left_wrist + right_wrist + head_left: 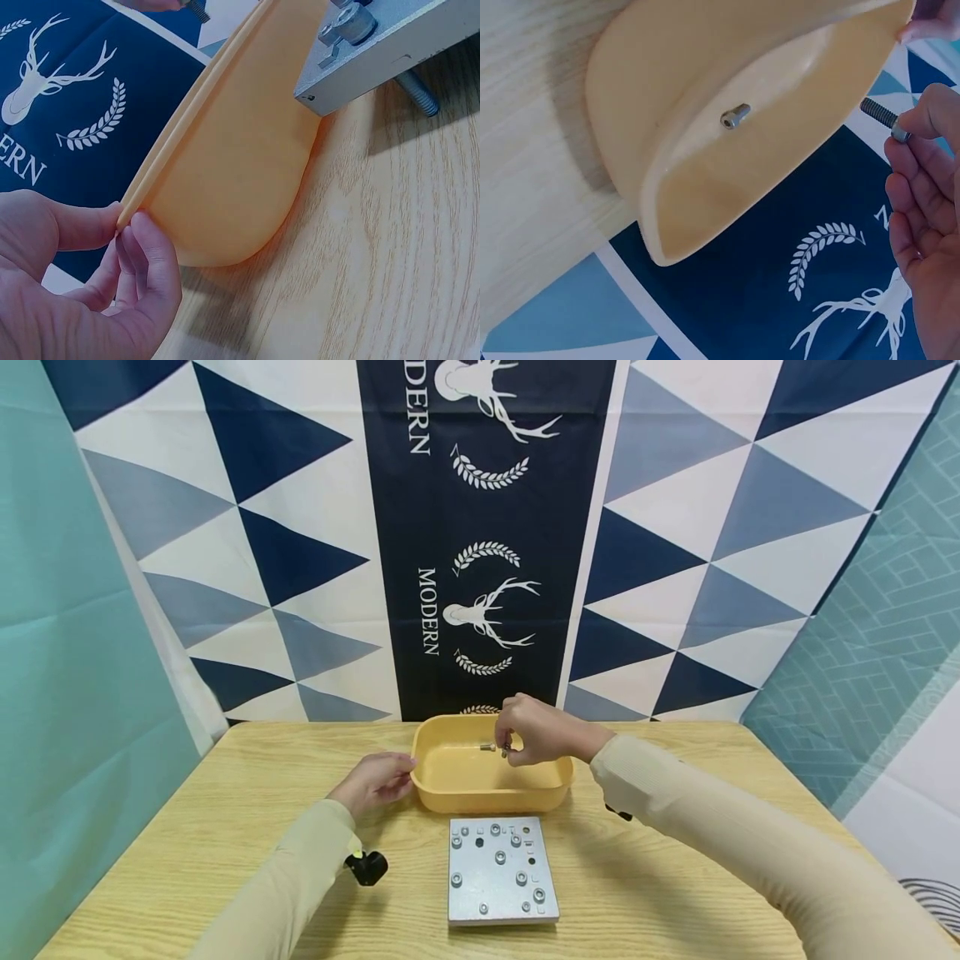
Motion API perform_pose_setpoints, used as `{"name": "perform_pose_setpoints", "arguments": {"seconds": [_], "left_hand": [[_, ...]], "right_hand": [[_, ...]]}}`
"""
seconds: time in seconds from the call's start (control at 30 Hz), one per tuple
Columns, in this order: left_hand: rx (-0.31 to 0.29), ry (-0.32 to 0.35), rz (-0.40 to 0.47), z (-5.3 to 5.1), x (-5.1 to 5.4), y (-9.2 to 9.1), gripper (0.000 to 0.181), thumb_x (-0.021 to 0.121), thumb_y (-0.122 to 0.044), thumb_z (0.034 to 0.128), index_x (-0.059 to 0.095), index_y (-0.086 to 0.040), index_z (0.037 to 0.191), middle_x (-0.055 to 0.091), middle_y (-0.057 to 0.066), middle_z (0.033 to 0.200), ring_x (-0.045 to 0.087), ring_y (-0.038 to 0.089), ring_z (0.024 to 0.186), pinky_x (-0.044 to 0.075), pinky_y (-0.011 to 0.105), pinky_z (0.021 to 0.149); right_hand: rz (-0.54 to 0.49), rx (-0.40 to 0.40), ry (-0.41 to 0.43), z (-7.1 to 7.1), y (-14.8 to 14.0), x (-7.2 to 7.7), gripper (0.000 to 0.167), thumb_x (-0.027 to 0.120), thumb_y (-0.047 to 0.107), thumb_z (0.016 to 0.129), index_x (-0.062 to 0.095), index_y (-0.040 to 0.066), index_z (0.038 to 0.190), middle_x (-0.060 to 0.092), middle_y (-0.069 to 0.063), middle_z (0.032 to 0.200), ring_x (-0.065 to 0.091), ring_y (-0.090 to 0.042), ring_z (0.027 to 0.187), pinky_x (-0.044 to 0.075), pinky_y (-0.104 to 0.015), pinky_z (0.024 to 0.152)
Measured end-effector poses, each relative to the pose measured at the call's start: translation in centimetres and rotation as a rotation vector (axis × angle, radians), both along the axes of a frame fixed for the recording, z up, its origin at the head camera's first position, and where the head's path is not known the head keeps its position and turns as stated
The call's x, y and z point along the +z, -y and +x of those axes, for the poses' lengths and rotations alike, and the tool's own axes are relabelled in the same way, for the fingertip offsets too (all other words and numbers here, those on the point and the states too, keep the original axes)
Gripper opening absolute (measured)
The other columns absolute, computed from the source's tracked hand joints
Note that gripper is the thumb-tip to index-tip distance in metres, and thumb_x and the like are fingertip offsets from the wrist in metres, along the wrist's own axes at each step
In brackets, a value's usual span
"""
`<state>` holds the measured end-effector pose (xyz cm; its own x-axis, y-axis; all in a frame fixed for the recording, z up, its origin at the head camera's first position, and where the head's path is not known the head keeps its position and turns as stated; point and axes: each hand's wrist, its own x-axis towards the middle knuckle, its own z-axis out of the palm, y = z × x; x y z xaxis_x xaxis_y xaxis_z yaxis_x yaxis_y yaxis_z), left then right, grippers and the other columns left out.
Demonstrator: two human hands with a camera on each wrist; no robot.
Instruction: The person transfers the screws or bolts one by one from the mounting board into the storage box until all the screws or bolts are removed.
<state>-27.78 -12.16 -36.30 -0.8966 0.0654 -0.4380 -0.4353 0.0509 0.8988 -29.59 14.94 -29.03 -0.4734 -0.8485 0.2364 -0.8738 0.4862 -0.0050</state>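
My left hand point(378, 783) pinches the left rim of a yellow bin point(491, 802); the left wrist view shows thumb and fingers of the hand point(97, 277) on the bin's rim point(169, 146). Above the bin's right part, my right hand point(536, 731) holds a screw point(506, 750). In the right wrist view the thumb and fingers of that hand point(930, 180) pinch the screw point(881, 114) by its head, its threaded end free. Another screw point(736, 116) lies inside the bin; it also shows in the head view point(487, 747).
A metal plate point(487, 889) with several socket-head screws and a few holes is in front of the bin on the wooden table point(645, 893). In the left wrist view a threaded shank point(417, 92) sticks out below the plate. Patterned cloth point(300, 552) hangs behind the table.
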Motion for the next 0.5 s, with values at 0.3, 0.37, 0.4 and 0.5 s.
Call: {"name": "perform_pose_setpoints", "arguments": {"seconds": [0.3,0.37,0.4,0.5], "left_hand": [[0.015,-0.006,0.029,0.0,-0.2,0.0,0.038,0.055,-0.007,0.0963,0.047,0.003,0.132,0.054,0.005,0.090,0.052,0.007,0.069,0.049,0.012,0.061],[0.018,-0.008,0.022,0.0,-0.3,0.0,0.037,0.055,-0.008,0.0963,0.048,0.003,0.132,0.054,0.005,0.090,0.053,0.007,0.070,0.049,0.012,0.061],[0.020,-0.011,0.019,0.0,-0.3,0.0,0.037,0.055,-0.008,0.0962,0.048,0.003,0.131,0.054,0.005,0.090,0.053,0.007,0.070,0.049,0.012,0.061],[0.023,-0.014,0.010,-0.1,-0.4,-0.1,0.036,0.056,-0.008,0.0959,0.050,0.002,0.130,0.055,0.004,0.089,0.053,0.007,0.070,0.050,0.012,0.062]], "right_hand": [[0.022,-0.017,-0.020,-1.6,1.1,0.5,0.004,0.071,0.012,0.072,0.072,0.012,0.075,0.068,0.004,0.073,0.057,-0.012,0.076,0.047,-0.030,0.076],[0.023,-0.021,-0.012,-2.0,1.3,0.6,0.003,0.071,0.012,0.073,0.071,0.012,0.076,0.068,0.005,0.074,0.057,-0.011,0.076,0.047,-0.030,0.077],[0.022,-0.025,-0.007,-2.1,1.4,0.6,0.003,0.071,0.012,0.073,0.071,0.012,0.076,0.068,0.005,0.074,0.057,-0.011,0.077,0.048,-0.030,0.077],[0.019,-0.036,0.007,-2.5,1.5,0.4,0.004,0.071,0.013,0.073,0.071,0.012,0.077,0.068,0.004,0.074,0.057,-0.011,0.077,0.049,-0.030,0.077]]}}
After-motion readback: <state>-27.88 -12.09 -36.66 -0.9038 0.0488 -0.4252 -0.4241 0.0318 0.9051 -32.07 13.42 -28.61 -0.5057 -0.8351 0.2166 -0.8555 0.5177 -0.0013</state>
